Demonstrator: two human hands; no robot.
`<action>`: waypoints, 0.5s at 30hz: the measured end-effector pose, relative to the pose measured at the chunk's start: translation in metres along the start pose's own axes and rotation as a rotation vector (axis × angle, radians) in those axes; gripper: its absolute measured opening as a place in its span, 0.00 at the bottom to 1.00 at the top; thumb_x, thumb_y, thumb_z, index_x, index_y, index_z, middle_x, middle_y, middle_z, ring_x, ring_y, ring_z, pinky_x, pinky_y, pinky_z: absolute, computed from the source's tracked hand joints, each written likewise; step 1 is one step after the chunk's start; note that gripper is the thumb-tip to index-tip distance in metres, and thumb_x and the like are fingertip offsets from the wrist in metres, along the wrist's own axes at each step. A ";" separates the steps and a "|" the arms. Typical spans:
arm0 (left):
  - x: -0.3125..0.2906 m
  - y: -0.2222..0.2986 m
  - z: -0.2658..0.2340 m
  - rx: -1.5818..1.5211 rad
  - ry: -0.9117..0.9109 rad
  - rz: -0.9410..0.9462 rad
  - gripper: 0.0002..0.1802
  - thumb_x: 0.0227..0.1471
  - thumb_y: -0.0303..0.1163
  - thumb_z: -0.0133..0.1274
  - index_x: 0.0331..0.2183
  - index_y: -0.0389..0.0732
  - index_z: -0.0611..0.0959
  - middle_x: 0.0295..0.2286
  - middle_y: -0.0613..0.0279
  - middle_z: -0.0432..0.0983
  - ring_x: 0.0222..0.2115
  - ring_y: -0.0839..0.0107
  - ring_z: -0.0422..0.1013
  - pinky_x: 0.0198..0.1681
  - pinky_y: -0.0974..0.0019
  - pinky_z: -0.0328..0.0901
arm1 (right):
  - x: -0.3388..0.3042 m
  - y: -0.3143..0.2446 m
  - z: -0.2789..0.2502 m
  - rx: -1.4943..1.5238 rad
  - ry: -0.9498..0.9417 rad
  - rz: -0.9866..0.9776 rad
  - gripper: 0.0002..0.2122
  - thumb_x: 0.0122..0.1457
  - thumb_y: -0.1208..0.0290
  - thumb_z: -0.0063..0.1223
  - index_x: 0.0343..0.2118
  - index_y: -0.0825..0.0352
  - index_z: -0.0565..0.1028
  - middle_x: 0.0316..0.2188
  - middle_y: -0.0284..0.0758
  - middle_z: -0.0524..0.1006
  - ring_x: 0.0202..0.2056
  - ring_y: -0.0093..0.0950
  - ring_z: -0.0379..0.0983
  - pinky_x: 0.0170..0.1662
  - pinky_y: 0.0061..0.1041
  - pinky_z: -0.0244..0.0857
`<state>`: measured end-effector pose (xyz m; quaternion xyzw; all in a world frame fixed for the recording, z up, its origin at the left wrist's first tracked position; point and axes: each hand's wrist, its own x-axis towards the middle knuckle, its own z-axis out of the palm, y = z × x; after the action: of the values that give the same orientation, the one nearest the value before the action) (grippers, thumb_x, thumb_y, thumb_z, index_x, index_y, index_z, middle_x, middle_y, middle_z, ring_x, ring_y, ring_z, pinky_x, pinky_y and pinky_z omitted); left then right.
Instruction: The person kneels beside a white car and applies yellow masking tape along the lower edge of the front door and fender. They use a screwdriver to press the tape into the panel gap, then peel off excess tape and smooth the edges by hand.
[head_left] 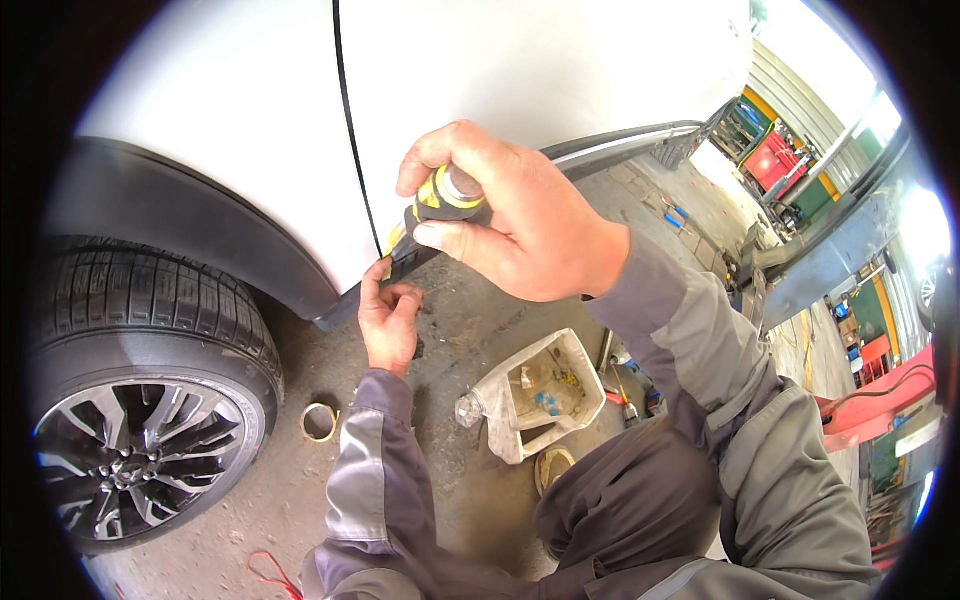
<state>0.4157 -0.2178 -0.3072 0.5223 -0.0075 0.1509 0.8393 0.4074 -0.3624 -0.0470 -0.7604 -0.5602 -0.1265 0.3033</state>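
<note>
Just above the frame's centre, the right hand (530,220) is wrapped round a yellow-and-black tool (447,195), which is probably stiff, fairly light and best held by its thick end; the left hand (388,325), apart from the right, has its fingertips near the tool's narrow end, contact unclear. The white body panel (250,110) bounds the space above, the wheel (160,400) crowds the left, and a cut plastic jug (590,410) lies lower centre.

Wheel (130,468) partly beyond view (left edge)
</note>
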 end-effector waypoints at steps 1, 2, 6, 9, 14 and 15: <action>-0.001 0.000 0.001 0.034 0.002 0.009 0.33 0.54 0.18 0.54 0.61 0.38 0.67 0.28 0.63 0.78 0.28 0.78 0.71 0.34 0.72 0.67 | -0.002 -0.002 -0.005 -0.023 -0.009 -0.003 0.17 0.58 0.80 0.58 0.49 0.69 0.68 0.42 0.39 0.76 0.40 0.32 0.77 0.47 0.30 0.70; -0.002 0.000 0.002 0.069 0.007 0.018 0.34 0.54 0.18 0.54 0.61 0.37 0.66 0.28 0.63 0.79 0.29 0.78 0.71 0.35 0.72 0.68 | -0.005 -0.005 -0.009 -0.043 -0.019 -0.006 0.17 0.58 0.80 0.58 0.49 0.69 0.68 0.42 0.39 0.76 0.40 0.33 0.77 0.47 0.30 0.70; -0.012 -0.002 0.005 0.149 0.011 0.050 0.39 0.54 0.20 0.55 0.66 0.34 0.61 0.30 0.63 0.79 0.29 0.80 0.72 0.36 0.74 0.69 | -0.032 -0.024 -0.019 0.083 0.005 -0.088 0.18 0.56 0.83 0.60 0.48 0.69 0.68 0.42 0.45 0.76 0.43 0.37 0.78 0.46 0.34 0.71; -0.023 -0.010 0.001 0.268 0.128 0.106 0.30 0.54 0.23 0.56 0.59 0.32 0.71 0.30 0.63 0.80 0.28 0.79 0.72 0.34 0.72 0.69 | -0.054 -0.026 -0.010 0.059 0.001 -0.138 0.18 0.56 0.83 0.61 0.47 0.69 0.68 0.41 0.45 0.77 0.43 0.36 0.78 0.46 0.34 0.72; -0.038 -0.033 -0.028 0.491 0.260 -0.023 0.12 0.53 0.26 0.57 0.40 0.33 0.84 0.29 0.60 0.83 0.28 0.75 0.76 0.34 0.68 0.71 | -0.088 0.012 0.005 0.141 0.149 0.471 0.15 0.59 0.77 0.62 0.45 0.69 0.68 0.41 0.42 0.77 0.41 0.29 0.78 0.41 0.30 0.75; -0.040 -0.038 -0.037 0.594 0.274 -0.030 0.12 0.52 0.27 0.57 0.39 0.33 0.85 0.28 0.59 0.83 0.28 0.74 0.77 0.34 0.67 0.71 | -0.093 0.022 0.010 0.249 0.231 0.593 0.15 0.59 0.75 0.63 0.44 0.70 0.69 0.40 0.40 0.77 0.39 0.27 0.78 0.37 0.28 0.75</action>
<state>0.3815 -0.2106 -0.3641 0.7192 0.1575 0.2027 0.6457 0.3947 -0.4326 -0.1115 -0.8279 -0.2878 -0.0486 0.4789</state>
